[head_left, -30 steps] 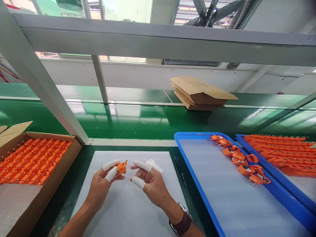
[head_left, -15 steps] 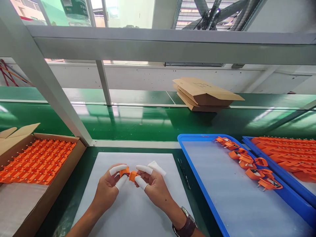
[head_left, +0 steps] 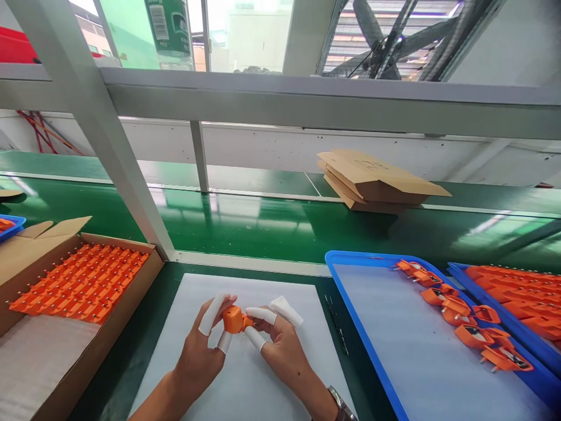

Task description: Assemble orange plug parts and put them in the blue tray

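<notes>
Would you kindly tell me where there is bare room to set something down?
The blue tray right of the white sheet is bare between its left rim and the orange pieces. The sheet is also bare between the forearms. It is crowded where the left hand and right hand meet at the orange part, and along that tray's right side.

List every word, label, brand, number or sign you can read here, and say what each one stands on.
No text can be read for certain.
Cardboard stack: faint dark marking on top, too blurred to read.
Green package behind the frame: pale striped label and other print, too small and blurred to read.
Held orange piece: no readable marking.
</notes>
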A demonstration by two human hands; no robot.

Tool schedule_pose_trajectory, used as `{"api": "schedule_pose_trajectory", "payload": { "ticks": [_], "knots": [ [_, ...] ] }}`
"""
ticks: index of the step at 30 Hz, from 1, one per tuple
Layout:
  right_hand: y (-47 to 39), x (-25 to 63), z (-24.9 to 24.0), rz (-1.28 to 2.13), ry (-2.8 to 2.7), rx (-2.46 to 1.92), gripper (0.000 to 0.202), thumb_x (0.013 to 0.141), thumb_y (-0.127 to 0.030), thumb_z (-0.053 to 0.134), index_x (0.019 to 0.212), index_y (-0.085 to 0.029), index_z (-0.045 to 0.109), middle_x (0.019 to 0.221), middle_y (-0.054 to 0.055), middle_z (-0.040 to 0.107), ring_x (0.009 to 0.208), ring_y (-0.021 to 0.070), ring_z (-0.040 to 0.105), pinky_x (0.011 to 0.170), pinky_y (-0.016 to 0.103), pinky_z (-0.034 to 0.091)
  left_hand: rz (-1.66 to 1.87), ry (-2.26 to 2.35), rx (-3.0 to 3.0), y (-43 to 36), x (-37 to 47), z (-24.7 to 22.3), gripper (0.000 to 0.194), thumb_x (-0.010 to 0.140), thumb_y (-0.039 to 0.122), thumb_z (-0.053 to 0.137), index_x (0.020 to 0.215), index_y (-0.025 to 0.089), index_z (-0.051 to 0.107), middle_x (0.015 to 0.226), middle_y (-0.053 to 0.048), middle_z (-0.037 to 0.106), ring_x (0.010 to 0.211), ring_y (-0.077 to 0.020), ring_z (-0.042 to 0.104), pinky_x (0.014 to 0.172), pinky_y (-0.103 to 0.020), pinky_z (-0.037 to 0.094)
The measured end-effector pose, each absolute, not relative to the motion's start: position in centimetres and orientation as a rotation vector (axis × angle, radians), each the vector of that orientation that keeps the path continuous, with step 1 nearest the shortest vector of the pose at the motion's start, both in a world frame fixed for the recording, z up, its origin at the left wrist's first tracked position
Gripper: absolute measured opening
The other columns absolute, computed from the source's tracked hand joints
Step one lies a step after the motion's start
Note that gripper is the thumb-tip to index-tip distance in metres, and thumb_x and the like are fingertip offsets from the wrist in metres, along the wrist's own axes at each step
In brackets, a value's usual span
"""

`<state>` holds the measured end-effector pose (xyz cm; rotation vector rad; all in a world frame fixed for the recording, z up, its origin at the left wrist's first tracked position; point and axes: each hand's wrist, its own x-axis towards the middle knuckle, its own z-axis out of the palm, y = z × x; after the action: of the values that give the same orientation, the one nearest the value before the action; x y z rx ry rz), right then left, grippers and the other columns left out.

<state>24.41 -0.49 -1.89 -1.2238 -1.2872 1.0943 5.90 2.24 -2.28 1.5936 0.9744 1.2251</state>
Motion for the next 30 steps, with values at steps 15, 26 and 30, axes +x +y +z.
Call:
{"api": "schedule_pose_trajectory", "payload": {
  "ticks": [15, 26, 30],
  "knots": [
    [-0.8, 24.6, -1.2, 0.830, -1.361, -1.227, 0.025, 0.091, -0.026, 0.066, 0.116, -0.027, 0.071, 0.110, 0.007, 0.071, 0.097, 0.0237, 0.068, 0.085, 0.042, 0.063, 0.831, 0.841, 1.521, 3.1, 5.7, -1.5, 0.039, 0.099, 0.031, 0.055, 0.138, 0.029, 0.060, 0.138, -0.007, 0.064, 0.129, -0.0270, 0.061, 0.113, -0.045, 0.050],
    [-1.0, 23.5, -2.0, 0.851, -1.377, -1.148, 0.028, 0.090, -0.015, 0.062, 0.115, -0.027, 0.068, 0.107, 0.005, 0.067, 0.095, 0.0205, 0.065, 0.086, 0.038, 0.060, 0.874, 0.938, 1.749, 3.4, 5.5, -3.4, 0.039, 0.100, 0.022, 0.049, 0.137, 0.032, 0.057, 0.140, -0.004, 0.058, 0.127, -0.0224, 0.059, 0.109, -0.042, 0.053],
    [-1.2, 23.6, -1.6, 0.778, -1.437, -1.158, 0.028, 0.091, -0.014, 0.061, 0.116, -0.026, 0.066, 0.107, 0.005, 0.067, 0.094, 0.0204, 0.064, 0.085, 0.038, 0.058, 0.864, 0.977, 1.977, 3.5, 5.2, -3.3, 0.050, 0.095, 0.012, 0.048, 0.139, 0.033, 0.055, 0.140, -0.004, 0.058, 0.128, -0.0238, 0.055, 0.108, -0.045, 0.051]
  ]
}}
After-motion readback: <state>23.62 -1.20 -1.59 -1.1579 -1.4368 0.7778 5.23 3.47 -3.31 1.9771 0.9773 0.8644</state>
